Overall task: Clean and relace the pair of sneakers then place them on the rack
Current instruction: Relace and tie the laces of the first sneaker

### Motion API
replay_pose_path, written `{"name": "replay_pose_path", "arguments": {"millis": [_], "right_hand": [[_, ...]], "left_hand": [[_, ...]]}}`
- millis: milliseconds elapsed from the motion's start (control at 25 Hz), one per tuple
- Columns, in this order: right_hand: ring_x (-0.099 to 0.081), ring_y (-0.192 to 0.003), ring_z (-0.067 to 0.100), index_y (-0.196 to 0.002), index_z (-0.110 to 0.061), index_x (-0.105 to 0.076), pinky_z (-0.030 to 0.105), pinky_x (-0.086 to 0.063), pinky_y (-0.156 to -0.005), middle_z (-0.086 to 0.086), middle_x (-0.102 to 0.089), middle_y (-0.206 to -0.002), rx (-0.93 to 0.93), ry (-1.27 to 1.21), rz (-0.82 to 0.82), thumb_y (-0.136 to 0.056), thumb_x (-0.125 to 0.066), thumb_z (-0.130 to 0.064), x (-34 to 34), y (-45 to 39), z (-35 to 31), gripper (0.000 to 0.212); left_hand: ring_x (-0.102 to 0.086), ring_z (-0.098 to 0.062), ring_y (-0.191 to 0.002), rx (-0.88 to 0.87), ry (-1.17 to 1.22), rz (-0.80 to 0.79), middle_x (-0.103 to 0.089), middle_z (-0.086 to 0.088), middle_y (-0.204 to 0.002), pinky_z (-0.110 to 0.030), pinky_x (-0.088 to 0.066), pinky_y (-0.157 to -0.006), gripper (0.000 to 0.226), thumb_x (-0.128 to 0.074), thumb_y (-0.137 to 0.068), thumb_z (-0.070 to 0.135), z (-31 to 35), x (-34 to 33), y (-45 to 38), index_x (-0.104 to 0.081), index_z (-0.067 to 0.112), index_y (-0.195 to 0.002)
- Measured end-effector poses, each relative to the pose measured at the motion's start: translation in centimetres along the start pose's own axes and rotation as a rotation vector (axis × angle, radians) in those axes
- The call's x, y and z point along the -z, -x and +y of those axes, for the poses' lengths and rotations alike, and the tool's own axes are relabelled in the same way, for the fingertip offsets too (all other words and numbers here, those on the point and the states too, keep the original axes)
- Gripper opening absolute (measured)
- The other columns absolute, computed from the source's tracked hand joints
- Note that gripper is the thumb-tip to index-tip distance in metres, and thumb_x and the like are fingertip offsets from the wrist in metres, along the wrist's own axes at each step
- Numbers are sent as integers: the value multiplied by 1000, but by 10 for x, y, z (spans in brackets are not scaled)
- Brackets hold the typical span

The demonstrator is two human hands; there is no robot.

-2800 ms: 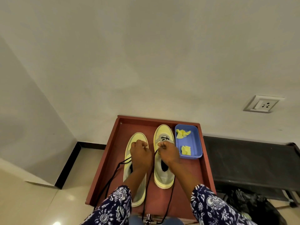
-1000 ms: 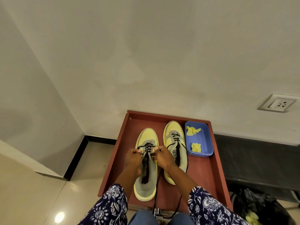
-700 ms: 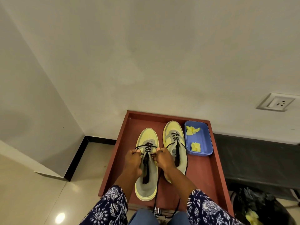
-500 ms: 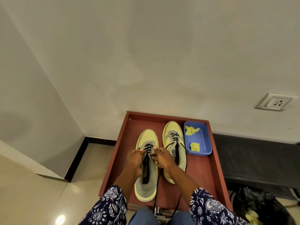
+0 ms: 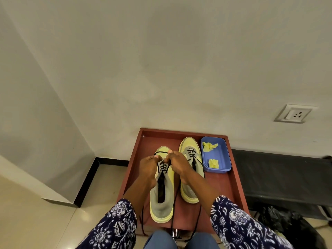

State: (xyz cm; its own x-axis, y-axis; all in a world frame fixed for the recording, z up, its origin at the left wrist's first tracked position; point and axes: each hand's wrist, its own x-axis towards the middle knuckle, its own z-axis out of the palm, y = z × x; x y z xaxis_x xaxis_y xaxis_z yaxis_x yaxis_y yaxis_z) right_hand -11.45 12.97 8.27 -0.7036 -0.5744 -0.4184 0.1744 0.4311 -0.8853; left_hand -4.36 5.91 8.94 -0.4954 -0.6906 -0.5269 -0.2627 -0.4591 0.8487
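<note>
Two yellow-and-grey sneakers stand side by side, toes to the wall, on a red-brown tray table (image 5: pixel 231 184). The left sneaker (image 5: pixel 162 200) has a black lace (image 5: pixel 163 167) crossed through its upper eyelets. My left hand (image 5: pixel 148 168) and my right hand (image 5: pixel 177 163) meet over its toe end, each pinching the lace. Loose lace ends hang off the table's near edge. The right sneaker (image 5: pixel 193 159) is laced in black and stands untouched beside my right wrist.
A blue plastic tub (image 5: pixel 223 159) with two crumpled yellow cloth pieces sits at the table's far right corner. A black bench (image 5: pixel 283 177) runs to the right, with a black bag (image 5: pixel 289 229) below. A wall stands close behind; a socket (image 5: pixel 294 114) is on it.
Earlier both hands worked at the right sneaker, with the left one unlaced. Now the left sneaker carries several lace crossings and both hands have slid forward towards its toe.
</note>
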Motion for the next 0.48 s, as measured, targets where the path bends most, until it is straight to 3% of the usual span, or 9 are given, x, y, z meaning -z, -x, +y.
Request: {"name": "replay_pose_path", "arguments": {"millis": [200,320,480], "right_hand": [[-43,-71,11,-72,-18,-47,25,-32,-65,-1,-51,-77,96,-13,-19,-100,-30,-26,2,14,-24,34],[-46,-77,15,-74,-16,-50,28,-35,-73,-1,-52,-74,158,-21,-22,-100,-30,-27,3,20,-39,35],[-54,-77,10,-83,-16,-57,32,-40,-82,-3,-58,-78,224,7,-8,-100,-30,-29,8,30,-61,34]], "left_hand": [[-59,-27,-81,-72,27,-94,-64,-17,-83,-42,-50,-83,21,-51,-91,10,24,-4,13,-68,-1,-86],[-56,-26,-81,-121,74,-73,-62,-14,-77,-46,-49,-89,23,-53,-90,8,38,-9,23,-64,7,-70],[-56,-26,-81,-197,100,-93,-61,-13,-76,-42,-49,-88,25,-50,-92,6,57,-10,35,-62,6,-70]]}}
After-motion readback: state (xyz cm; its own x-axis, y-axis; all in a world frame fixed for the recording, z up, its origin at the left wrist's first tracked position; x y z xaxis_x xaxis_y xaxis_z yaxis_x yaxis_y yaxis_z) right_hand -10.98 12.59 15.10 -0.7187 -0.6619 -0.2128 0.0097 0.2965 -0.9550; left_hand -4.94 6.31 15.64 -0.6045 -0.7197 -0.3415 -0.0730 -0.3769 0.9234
